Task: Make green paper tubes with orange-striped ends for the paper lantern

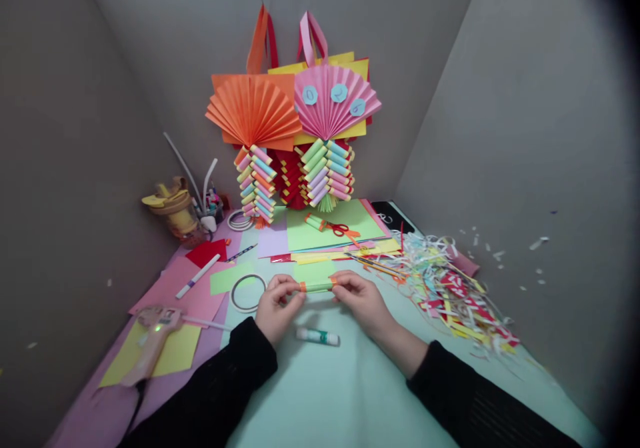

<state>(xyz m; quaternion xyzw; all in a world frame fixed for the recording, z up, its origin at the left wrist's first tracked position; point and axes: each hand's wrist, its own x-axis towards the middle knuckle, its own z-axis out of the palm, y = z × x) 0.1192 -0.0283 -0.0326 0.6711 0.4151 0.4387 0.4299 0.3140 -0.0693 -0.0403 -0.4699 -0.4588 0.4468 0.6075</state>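
Observation:
Between my two hands is a rolled green paper tube [318,287] with orange bands at both ends, held level above the table. My left hand [281,308] pinches its left end, thumb and fingers closed. Closed on the right end is my right hand [363,301]. A glue stick [317,336] lies on the table just below the tube. Left of my left hand sits a roll of tape [249,293]. Beyond the hands, similar green rolls with orange ends [315,221] lie beside red-handled scissors [338,230].
A glue gun [156,341] with a lit green light rests on yellow paper [177,351] at left. Paper scraps [465,295] pile up at right. Pencils [377,265] and coloured sheets [300,231] lie behind. Paper fan decorations [253,111] hang at the back wall.

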